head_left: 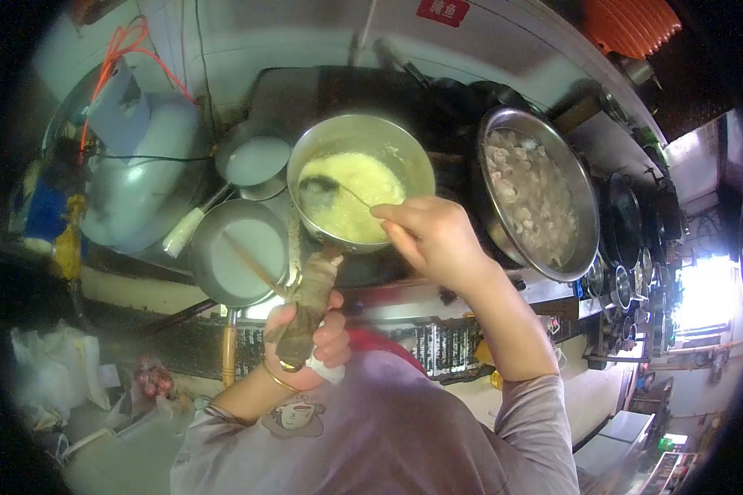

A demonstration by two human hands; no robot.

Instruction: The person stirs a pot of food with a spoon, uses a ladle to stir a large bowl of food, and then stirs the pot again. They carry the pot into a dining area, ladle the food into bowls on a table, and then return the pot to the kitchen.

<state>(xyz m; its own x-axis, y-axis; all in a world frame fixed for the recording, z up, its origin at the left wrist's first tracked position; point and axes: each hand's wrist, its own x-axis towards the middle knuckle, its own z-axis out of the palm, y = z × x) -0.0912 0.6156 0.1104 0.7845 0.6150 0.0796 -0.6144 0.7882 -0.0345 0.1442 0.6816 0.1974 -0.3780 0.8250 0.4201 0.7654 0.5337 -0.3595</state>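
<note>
Gripping the rag-wrapped handle (309,301) of the saucepan (360,180) on the stove, left hand (305,346) has fingers closed round it. Right hand (433,239) pinches the ladle (326,190) stem. Pan of yellow mash looks heavy, likely hot; hold by the padding.

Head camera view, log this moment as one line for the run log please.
left hand: grips cloth-wrapped pot handle | right hand: holds spoon in pot of yellow mash | big bowl right

Busy commercial kitchen: stove (388,107) crowded with metal pots, big steel basin of dumplings (532,194), spare pans (248,243), stacked woks (627,214) along a long counter (586,132).
</note>
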